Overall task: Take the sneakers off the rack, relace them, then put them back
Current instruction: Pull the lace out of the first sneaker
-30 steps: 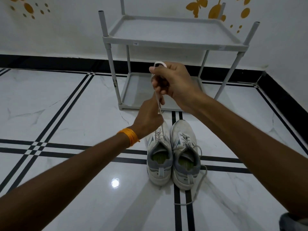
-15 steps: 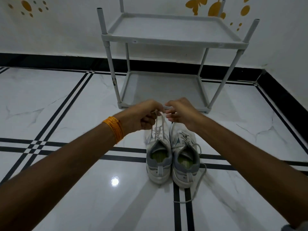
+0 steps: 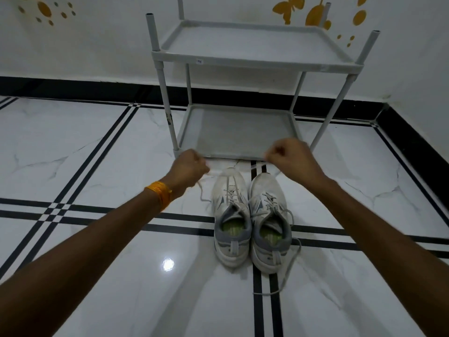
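Two white and grey sneakers stand side by side on the floor, heels toward me: the left sneaker (image 3: 230, 212) and the right sneaker (image 3: 268, 222). My left hand (image 3: 189, 169) is closed on one end of the left sneaker's lace (image 3: 227, 184), out to the left of the toe. My right hand (image 3: 290, 158) pinches the other end, out to the right above the toes. The lace runs taut between them. The right sneaker's lace (image 3: 290, 266) trails loose on the floor. The grey two-shelf rack (image 3: 255, 62) stands just behind, both shelves bare.
White marble floor (image 3: 97, 147) with black inlaid lines. A white wall with a black skirting (image 3: 73, 90) runs behind the rack and along the right side. An orange thread band (image 3: 159, 194) circles my left wrist.
My hands came down from a raised pull in front of the rack, met over the left sneaker's toe, then spread apart sideways, drawing the lace ends out left and right.
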Tool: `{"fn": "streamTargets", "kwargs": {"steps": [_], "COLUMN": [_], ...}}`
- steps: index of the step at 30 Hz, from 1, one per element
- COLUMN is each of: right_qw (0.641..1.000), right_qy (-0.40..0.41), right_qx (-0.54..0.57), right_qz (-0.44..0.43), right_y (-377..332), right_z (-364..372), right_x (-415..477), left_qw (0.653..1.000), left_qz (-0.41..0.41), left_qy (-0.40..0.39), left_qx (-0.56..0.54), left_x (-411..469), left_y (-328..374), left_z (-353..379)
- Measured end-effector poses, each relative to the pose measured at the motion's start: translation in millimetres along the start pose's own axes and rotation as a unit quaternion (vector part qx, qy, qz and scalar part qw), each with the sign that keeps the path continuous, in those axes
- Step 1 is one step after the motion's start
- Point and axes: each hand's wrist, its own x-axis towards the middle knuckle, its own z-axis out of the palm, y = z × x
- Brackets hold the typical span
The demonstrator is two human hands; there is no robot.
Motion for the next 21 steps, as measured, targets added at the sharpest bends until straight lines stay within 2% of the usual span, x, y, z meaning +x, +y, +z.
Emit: {"fn": "streamTargets", "kwargs": {"steps": [2, 4, 7, 11, 13, 15, 17, 19, 21], "right_qw": [0.985, 0.965, 0.946, 0.921, 0.928, 0.944, 0.962, 0.979, 0.977], "right_qy": [0.009, -0.028, -0.093, -0.145, -0.122, -0.064, -0.031, -0.088, -0.182], "right_qx": [-0.172, -0.255, -0.301, -0.358, -0.352, -0.323, -0.266, -0.171, -0.097], "right_qz": [0.019, 0.053, 0.074, 0.042, 0.026, -0.009, -0.049, -0.068, -0.052], "right_y": [38.4, 72.6, 99.9, 105.8, 98.5, 84.2, 61.6, 37.4, 24.3], "right_z": [-5.6, -1.6, 22.3, 49.8, 52.4, 51.2, 54.7, 63.3, 75.6], "right_x": [-1.3, -9.8, -25.8, -38.7, -38.6, -35.3, -34.1, -37.6, -44.2], "left_qw": [0.987, 0.962, 0.945, 0.921, 0.912, 0.913, 0.924, 0.935, 0.949], "left_qz": [0.011, -0.005, -0.008, 0.035, 0.082, 0.171, 0.234, 0.249, 0.229], "left_qy": [0.031, 0.025, -0.011, -0.058, -0.025, 0.024, -0.008, -0.056, -0.068], "left_qx": [0.159, 0.274, 0.328, 0.383, 0.402, 0.369, 0.301, 0.248, 0.204], "left_x": [8.3, 11.2, 6.2, 0.0, -0.4, -1.7, -6.7, -13.1, -17.0], "left_y": [-37.5, -71.3, -102.7, -114.0, -110.5, -102.8, -91.6, -83.3, -80.3], "left_z": [-16.2, -25.7, -14.5, 10.1, 14.4, 21.9, 33.2, 46.9, 56.5]}}
